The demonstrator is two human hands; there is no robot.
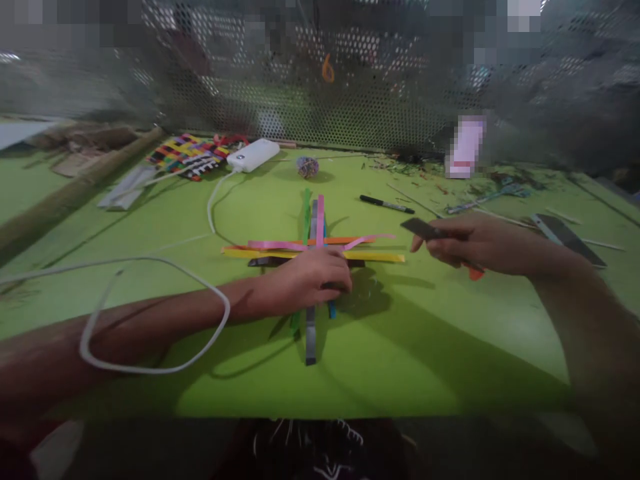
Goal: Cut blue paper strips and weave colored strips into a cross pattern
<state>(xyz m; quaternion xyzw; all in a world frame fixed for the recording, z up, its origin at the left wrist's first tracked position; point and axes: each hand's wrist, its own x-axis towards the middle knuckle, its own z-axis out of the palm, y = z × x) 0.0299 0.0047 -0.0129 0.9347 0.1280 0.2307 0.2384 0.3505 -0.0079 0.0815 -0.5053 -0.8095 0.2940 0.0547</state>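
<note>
Coloured flat strips lie crossed over one another in the middle of the green table: a yellow strip (375, 256), a pink strip (321, 217), a green strip (306, 213), a grey strip (311, 333), plus orange, blue and black ones. My left hand (320, 275) rests on their crossing with curled fingers, pressing on them and hiding the centre. Off to the right, above the table, my right hand (480, 243) pinches a dark grey flat strip (420, 228). Something small and orange (475, 272) shows below its fingers.
A white power bank (254, 155) with a looping white cable (150, 369) lies at the left, beside a colourful woven piece (185, 152). Further back sit a speckled ball (307, 167) and a black marker (387, 203). A phone-like dark slab (570, 239) lies right; perforated mesh (280, 100) stands behind.
</note>
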